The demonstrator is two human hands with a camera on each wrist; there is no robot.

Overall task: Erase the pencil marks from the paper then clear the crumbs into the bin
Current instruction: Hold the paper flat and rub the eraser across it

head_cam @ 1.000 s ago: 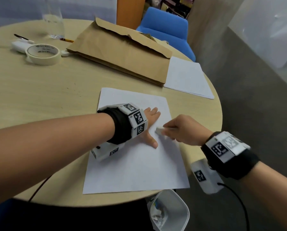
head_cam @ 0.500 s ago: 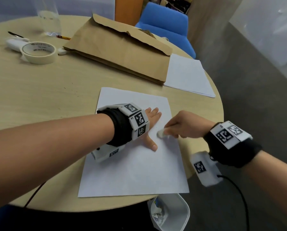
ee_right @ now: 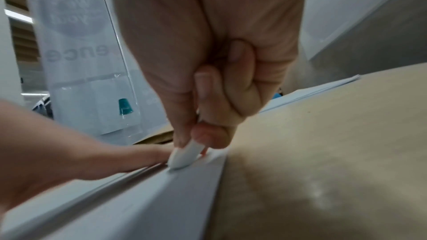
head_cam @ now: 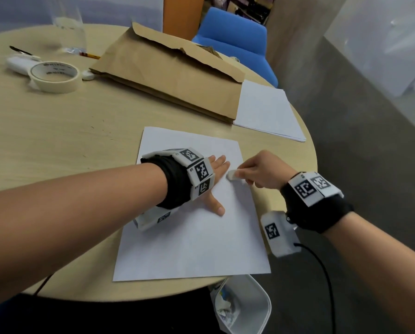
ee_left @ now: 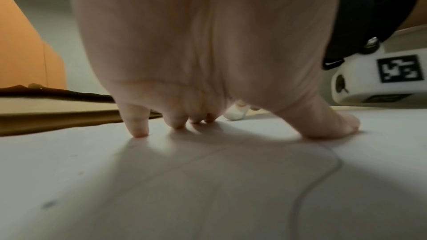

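Note:
A white sheet of paper (head_cam: pixel 192 239) lies on the round wooden table (head_cam: pixel 57 131) near its front edge. My left hand (head_cam: pixel 216 174) presses flat on the sheet, fingers spread and straight. My right hand (head_cam: pixel 257 172) pinches a small white eraser (head_cam: pixel 231 175) between thumb and fingertips, its tip on the paper near the right edge, just beside my left fingers. The right wrist view shows the eraser (ee_right: pixel 184 156) touching the sheet. A faint curved pencil line (ee_left: pixel 323 180) runs across the paper under my left palm. A white bin (head_cam: pixel 245 307) sits on the floor below the table's front edge.
A brown envelope (head_cam: pixel 172 73) lies at the back, with a stack of white sheets (head_cam: pixel 266 112) beside it. A roll of tape (head_cam: pixel 54 77), a glass (head_cam: pixel 67 32), a pencil (head_cam: pixel 89 55) and a white object are at the far left. A blue chair (head_cam: pixel 235 42) stands behind.
My right hand with the eraser has slid a little up the paper's right side, towards my left fingertips. The left hand stays pressed on the sheet.

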